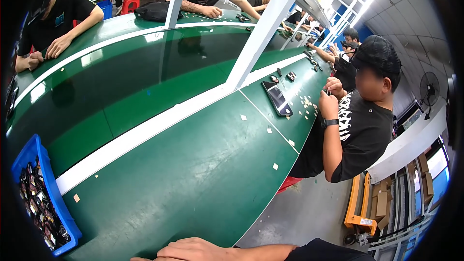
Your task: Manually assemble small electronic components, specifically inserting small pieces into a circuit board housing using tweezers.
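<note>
Only one of my hands shows: my right hand lies at the very bottom edge, resting on the near rim of the green table, with its forearm and dark sleeve running off to the right. The frame cuts off its fingers, so whether it holds anything is hidden. My left hand is out of view. Nearest to my right hand are small beige squares scattered on the green surface. A blue bin of small dark parts stands at the left.
A co-worker in a black cap and shirt sits at the right, holding something small in both hands beside a dark phone. A white slanted post crosses the table. More people work at the far side. An orange cart stands on the floor.
</note>
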Motion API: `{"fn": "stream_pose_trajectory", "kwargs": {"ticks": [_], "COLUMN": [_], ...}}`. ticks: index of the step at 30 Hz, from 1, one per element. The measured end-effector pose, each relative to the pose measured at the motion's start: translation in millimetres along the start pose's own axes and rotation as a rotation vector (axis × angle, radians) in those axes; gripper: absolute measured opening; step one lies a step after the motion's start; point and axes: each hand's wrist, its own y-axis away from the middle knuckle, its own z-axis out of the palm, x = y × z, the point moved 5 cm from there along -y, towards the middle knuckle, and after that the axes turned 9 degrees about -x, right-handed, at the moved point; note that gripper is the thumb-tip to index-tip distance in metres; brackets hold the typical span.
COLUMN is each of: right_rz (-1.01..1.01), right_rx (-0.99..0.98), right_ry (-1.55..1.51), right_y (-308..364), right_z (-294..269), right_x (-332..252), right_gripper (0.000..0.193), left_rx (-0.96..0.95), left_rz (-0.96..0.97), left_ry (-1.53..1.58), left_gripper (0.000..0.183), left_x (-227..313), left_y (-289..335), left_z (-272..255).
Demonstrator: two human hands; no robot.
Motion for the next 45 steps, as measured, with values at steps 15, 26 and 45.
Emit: {"fn": "stream_pose_trajectory", "kwargs": {"ticks": [15,26,45], "right_rz": [0.001,-0.005,0.001], "right_rx": [-0.005,-0.008,-0.017], "right_ry": [-0.002,0.004,0.012], "right_y": [2,5,2], "right_z": [1,1,2], "right_x": [0,-3,1], "right_gripper": [0.019,0.018,0.018], "left_rx": [0.010,0.004,-0.006], "left_rz": [-0.020,-0.014,-0.001], "left_ry": [0.003,-0.003,-0.012], "left_gripper": [0.022,0.021,0.022], "left_x": [-1,-1,-1], "left_y": [1,1,1], "left_z": [0,0,-1]}}
